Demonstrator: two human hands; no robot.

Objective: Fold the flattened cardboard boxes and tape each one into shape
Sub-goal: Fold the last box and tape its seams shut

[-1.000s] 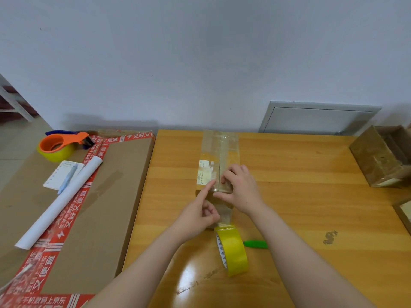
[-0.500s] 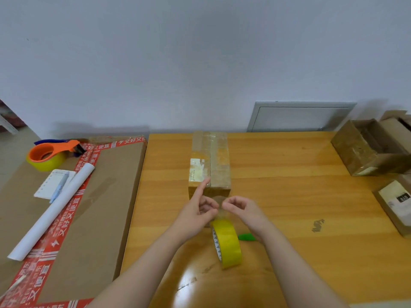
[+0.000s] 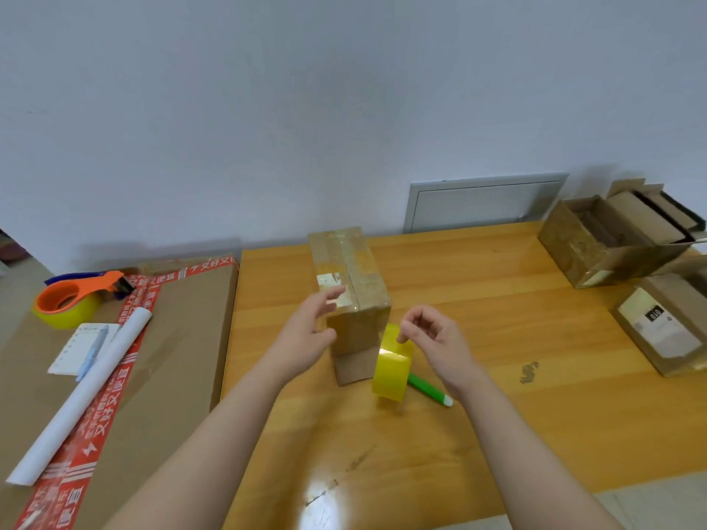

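Cardboard box [image 3: 350,273]: folded into shape, standing mid-way along the wooden table [image 3: 497,338], long axis pointing away from you. Clear tape covers the top seam, so this face appears sealed.
Left hand [image 3: 308,330]: open, fingers straight, at the box's near left corner. Contact cannot be confirmed. Probable purpose: steadying the box.
Right hand [image 3: 434,334]: fingers loosely curled, thumb at the top rim of the yellow tape roll [image 3: 394,367]. Whether you pinch a clear tape end cannot be told.
Tape roll: stands on edge just beside the box's near right corner, within reach for the next strip.
Green tool [image 3: 428,388]: lies on the table beside the roll; probably the cutter.
Right edge: open cartons [image 3: 597,242], well apart.
Left side: flat carton [image 3: 180,338] carrying an orange tape dispenser [image 3: 72,296] and a white paper roll [image 3: 88,392].
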